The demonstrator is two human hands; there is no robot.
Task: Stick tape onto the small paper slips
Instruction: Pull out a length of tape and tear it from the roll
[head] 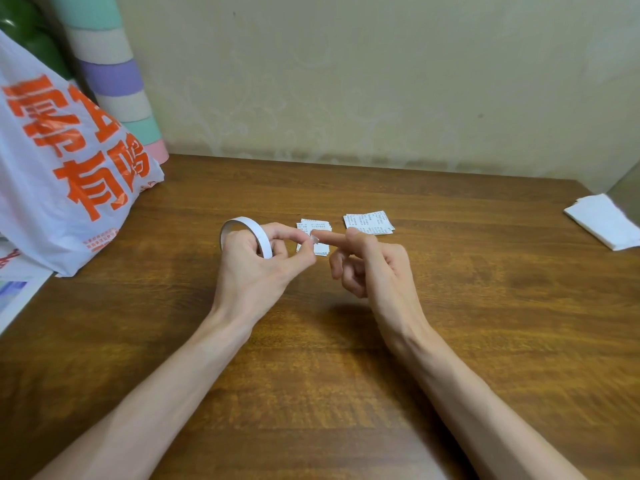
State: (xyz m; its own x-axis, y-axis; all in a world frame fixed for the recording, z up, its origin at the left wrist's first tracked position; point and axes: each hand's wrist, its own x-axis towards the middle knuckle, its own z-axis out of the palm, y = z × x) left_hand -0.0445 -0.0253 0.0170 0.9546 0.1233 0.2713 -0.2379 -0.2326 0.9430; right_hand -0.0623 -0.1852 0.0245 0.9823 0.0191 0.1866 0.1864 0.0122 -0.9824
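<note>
Slip stack point(312, 224) sits just beyond hands, toward far table point(467, 306) edge; left hand point(256, 268) grips tape roll point(242, 221), right hand point(374, 268) touches tape end point(314, 240) with forefinger.

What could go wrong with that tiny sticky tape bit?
The left hand grips the tape roll and pinches a little tape bit, which the right hand touches with one fingertip. It could fold onto itself or cling to a finger. The paper slips lie in loose stacks just behind, so it might lift several at once.
</note>
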